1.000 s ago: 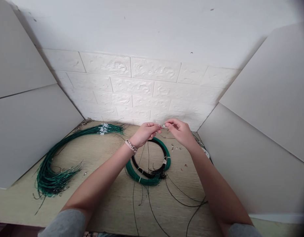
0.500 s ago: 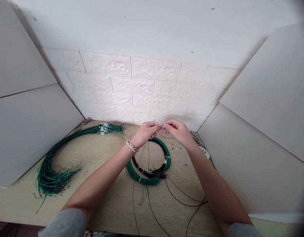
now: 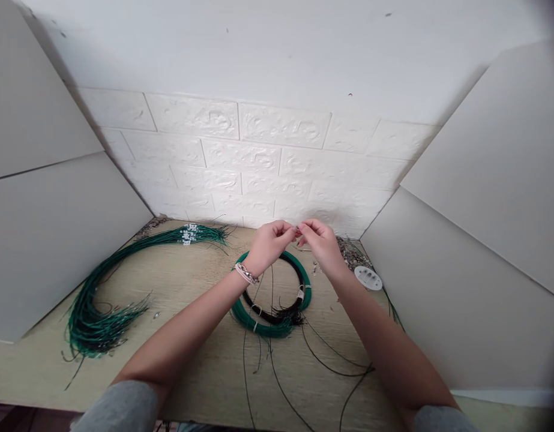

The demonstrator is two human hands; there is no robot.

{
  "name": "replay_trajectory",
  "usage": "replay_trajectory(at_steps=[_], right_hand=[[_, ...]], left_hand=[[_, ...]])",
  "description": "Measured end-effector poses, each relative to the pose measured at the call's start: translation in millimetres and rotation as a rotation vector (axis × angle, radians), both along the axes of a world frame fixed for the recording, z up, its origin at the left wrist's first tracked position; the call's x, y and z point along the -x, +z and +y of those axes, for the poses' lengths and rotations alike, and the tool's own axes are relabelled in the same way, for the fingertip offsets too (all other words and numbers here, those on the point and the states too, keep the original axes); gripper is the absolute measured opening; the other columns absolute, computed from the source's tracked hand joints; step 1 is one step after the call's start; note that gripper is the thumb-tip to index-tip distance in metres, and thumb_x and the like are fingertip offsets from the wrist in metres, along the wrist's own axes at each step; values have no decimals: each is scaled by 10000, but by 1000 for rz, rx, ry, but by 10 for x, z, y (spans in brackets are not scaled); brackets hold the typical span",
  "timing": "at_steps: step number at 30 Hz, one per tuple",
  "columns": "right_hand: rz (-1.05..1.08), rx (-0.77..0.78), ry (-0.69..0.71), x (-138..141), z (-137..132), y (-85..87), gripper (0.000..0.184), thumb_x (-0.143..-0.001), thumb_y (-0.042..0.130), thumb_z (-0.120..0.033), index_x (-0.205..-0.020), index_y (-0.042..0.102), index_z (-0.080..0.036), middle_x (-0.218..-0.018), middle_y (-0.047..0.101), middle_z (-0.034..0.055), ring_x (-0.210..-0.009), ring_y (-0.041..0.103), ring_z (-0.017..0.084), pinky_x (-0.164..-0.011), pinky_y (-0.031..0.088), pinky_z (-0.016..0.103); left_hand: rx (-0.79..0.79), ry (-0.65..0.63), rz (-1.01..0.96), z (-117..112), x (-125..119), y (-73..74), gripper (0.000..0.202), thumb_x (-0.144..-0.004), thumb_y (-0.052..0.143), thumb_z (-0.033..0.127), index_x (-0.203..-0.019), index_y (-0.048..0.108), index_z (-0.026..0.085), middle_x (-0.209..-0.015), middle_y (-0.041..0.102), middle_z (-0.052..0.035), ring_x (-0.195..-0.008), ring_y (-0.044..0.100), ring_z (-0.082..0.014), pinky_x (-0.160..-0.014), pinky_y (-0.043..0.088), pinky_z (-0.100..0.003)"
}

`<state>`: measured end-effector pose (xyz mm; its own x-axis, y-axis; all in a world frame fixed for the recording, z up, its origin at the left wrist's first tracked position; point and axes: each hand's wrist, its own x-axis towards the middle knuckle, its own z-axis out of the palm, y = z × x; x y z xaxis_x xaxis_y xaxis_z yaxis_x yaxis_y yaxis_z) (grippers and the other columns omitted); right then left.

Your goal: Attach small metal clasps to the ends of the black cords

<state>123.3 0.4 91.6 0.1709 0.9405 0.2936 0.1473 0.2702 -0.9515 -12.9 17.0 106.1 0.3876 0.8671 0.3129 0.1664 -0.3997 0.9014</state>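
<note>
My left hand (image 3: 270, 245) is closed in a pinch above the far side of the coils. Two thin dark wires (image 3: 272, 282) run up from the table's front to this hand, their upper ends hidden by the fingers. My right hand (image 3: 320, 243) meets it fingertip to fingertip, thumb and forefinger pressed together on something too small to make out. Beneath the hands lies a ring of green wire (image 3: 266, 330), with a coil of black wire (image 3: 302, 277) inside it; white ties bind both.
At left a long bundle of green wires (image 3: 94, 282) curves over the wooden table (image 3: 191, 360). Small metal pieces (image 3: 351, 255) are heaped by the right panel, beside a white oval disc (image 3: 368, 278). Loose wires (image 3: 331, 369) cross the front right. Panels and a brick-patterned wall (image 3: 258, 159) enclose the table.
Both hands have shifted slightly and turned, still fingertip to fingertip. My right forearm has moved left, uncovering more of the white disc and the metal pieces. The hanging wires have moved slightly right.
</note>
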Motion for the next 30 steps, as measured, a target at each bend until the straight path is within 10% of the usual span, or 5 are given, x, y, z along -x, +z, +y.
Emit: replay_trajectory(at_steps=[30], right_hand=[[252, -77, 113, 66, -14, -66, 174, -735, 609, -351, -766, 587, -181, -714, 626, 1, -687, 617, 142, -704, 519, 304]], left_hand=[[-74, -10, -43, 53, 9, -50, 218, -777, 482, 307, -726, 603, 133, -732, 649, -30, -690, 576, -129, -652, 438, -236]])
